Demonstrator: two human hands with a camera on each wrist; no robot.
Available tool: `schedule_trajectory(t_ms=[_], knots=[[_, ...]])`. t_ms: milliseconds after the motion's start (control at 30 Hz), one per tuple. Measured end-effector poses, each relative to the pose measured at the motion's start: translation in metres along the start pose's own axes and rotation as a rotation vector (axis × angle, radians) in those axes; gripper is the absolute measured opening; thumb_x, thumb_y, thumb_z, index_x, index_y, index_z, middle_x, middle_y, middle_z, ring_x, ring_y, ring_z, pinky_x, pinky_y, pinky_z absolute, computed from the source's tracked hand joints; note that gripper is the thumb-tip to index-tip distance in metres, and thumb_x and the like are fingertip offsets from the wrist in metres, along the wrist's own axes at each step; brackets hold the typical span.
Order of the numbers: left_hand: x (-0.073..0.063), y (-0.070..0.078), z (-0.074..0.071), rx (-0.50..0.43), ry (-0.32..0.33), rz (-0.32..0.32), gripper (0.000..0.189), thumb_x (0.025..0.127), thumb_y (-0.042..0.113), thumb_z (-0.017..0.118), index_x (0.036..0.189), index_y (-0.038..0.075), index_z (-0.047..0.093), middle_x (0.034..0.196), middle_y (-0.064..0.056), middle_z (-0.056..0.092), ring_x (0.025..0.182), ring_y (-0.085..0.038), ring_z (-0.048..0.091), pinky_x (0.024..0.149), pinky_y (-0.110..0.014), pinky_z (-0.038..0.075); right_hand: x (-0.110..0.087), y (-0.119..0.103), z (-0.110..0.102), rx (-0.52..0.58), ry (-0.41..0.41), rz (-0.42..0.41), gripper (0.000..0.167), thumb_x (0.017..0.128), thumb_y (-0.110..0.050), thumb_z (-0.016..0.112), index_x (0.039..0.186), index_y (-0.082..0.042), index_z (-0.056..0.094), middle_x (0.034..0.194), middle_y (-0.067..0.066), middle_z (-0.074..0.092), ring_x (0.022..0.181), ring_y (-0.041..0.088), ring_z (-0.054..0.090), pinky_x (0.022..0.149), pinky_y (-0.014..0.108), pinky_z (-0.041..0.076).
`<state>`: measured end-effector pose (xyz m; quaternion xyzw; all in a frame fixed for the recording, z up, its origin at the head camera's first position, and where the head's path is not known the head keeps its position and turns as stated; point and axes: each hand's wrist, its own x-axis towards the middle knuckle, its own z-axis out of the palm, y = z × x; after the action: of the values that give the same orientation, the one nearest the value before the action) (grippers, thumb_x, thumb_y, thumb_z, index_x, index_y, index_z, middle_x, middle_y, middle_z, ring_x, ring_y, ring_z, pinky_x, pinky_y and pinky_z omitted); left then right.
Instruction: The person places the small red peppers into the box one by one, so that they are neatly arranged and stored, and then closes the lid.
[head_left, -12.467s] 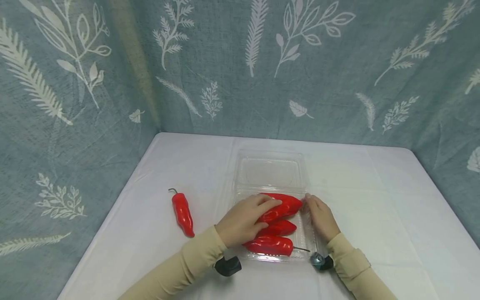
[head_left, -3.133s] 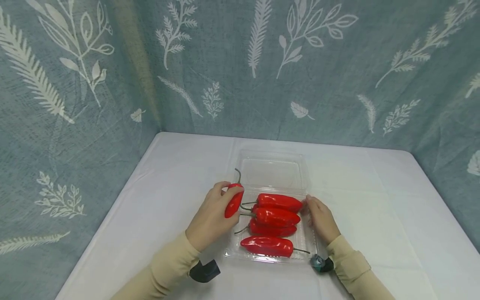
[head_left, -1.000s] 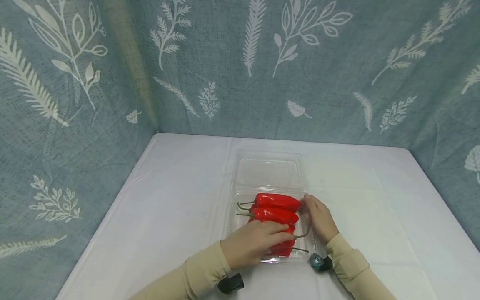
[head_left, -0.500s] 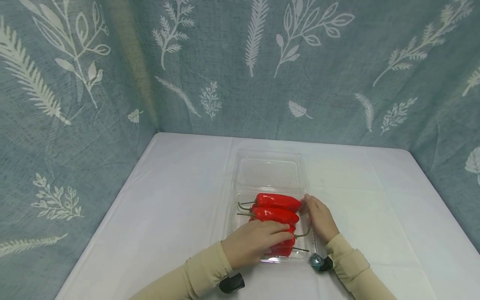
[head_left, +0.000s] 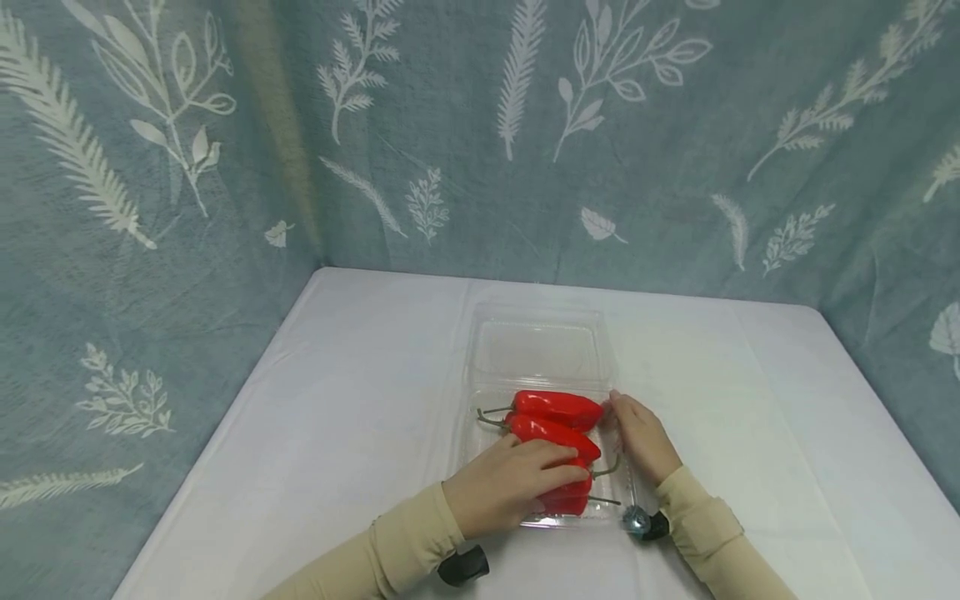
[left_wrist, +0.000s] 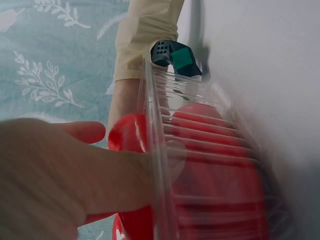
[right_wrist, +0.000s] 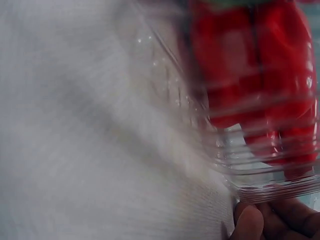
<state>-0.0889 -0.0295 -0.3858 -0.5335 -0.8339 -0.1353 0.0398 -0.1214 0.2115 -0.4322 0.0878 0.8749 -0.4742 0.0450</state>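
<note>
A clear plastic clamshell container (head_left: 536,525) lies with its lid (head_left: 536,346) folded back on the white table. Inside it are several red peppers, among them one at the back (head_left: 558,408) and a tilted one (head_left: 551,435) in front of it. My left hand (head_left: 510,483) grips a red pepper (head_left: 576,477) near the front, its stem pointing right. In the left wrist view, my thumb (left_wrist: 120,177) presses on red skin behind the ribbed wall. My right hand (head_left: 643,437) holds the container at its right edge near the hinge; the right wrist view shows its thumb (right_wrist: 250,220) by the corner.
The white tablecloth (head_left: 360,400) spreads to both sides of the container. A green-grey curtain (head_left: 450,125) with white leaf prints stands behind and at the left. Dark wrist-worn devices show below the left wrist (head_left: 463,567) and right wrist (head_left: 647,523).
The pepper that lay alone on the left was lifted and laid in the container by my left hand. Just now the middle pepper has tilted down to the right. My right hand stays put.
</note>
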Motion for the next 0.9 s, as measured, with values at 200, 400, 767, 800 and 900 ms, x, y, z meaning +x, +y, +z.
schedule_trajectory(t_ms=[200,400,767,800,900], knots=[[-0.004,-0.005,-0.001,-0.045,0.018,-0.008,0.055,0.08,0.027,0.077,0.13,0.027,0.053,0.131,0.004,0.056,0.121,-0.012,0.051,0.096,-0.035,0.047,0.0,-0.001,0.0,-0.007,-0.031,-0.014,0.055,0.103,-0.045,0.027,0.106,-0.002,0.062,0.101,0.012,0.065,0.092,0.021,0.056,0.078,0.03,0.045],[-0.012,-0.016,-0.017,-0.112,0.046,-0.056,0.044,0.087,0.03,0.068,0.129,0.022,0.055,0.128,0.0,0.056,0.117,-0.014,0.053,0.097,-0.032,0.047,-0.003,-0.003,-0.008,-0.05,-0.096,-0.02,0.057,0.104,-0.044,0.023,0.113,0.0,0.058,0.105,0.013,0.063,0.099,0.025,0.058,0.082,0.033,0.047],[-0.036,-0.077,-0.049,-0.323,0.363,-0.386,0.031,0.091,0.017,0.064,0.121,0.016,0.062,0.118,-0.001,0.06,0.103,-0.016,0.059,0.084,-0.035,0.052,-0.008,-0.011,-0.045,-0.053,-0.143,-0.013,0.06,0.104,-0.044,0.024,0.121,0.008,0.05,0.11,0.022,0.06,0.096,0.027,0.058,0.071,0.031,0.054],[-0.037,-0.084,-0.05,-0.335,0.382,-0.423,0.03,0.091,0.016,0.063,0.121,0.015,0.062,0.116,-0.002,0.061,0.1,-0.016,0.059,0.08,-0.035,0.053,-0.007,-0.011,-0.048,-0.067,-0.143,-0.021,0.061,0.104,-0.045,0.024,0.121,0.008,0.05,0.111,0.022,0.061,0.097,0.028,0.058,0.072,0.031,0.054],[-0.04,-0.101,-0.046,-0.376,0.41,-0.521,0.029,0.093,0.016,0.061,0.121,0.012,0.061,0.113,-0.006,0.062,0.094,-0.019,0.06,0.074,-0.036,0.052,0.0,-0.012,-0.057,-0.101,-0.151,-0.039,0.064,0.103,-0.047,0.024,0.122,0.008,0.049,0.111,0.022,0.061,0.099,0.029,0.058,0.072,0.03,0.052]])
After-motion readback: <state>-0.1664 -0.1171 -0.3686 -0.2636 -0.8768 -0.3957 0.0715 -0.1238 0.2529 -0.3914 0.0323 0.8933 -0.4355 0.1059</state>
